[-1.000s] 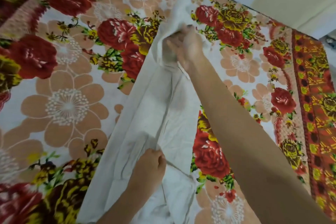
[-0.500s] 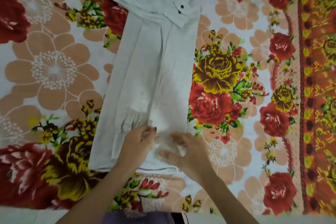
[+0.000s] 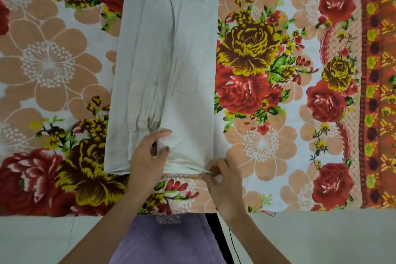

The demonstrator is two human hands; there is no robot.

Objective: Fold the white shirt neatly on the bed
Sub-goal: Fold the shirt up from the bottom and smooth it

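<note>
The white shirt [image 3: 167,66] lies on the bed as a long narrow strip, sides folded in, its collar end with dark buttons running off the top of the view. My left hand [image 3: 147,156] rests on the near hem, thumb and fingers closed around a folded layer of cloth. My right hand [image 3: 222,182] pinches the hem's near right corner between thumb and fingertips, pulling it slightly taut.
The flowered bedspread [image 3: 267,70] covers the bed, with a red and orange border strip [image 3: 377,92] along the right. The bed's near edge [image 3: 310,212] runs just below my hands. My purple garment [image 3: 167,240] shows at the bottom.
A second ago my right hand was at the far collar end; it has come back to the near hem. Both hands have shifted from the hem's middle: left gripping a fold, right at the corner.
</note>
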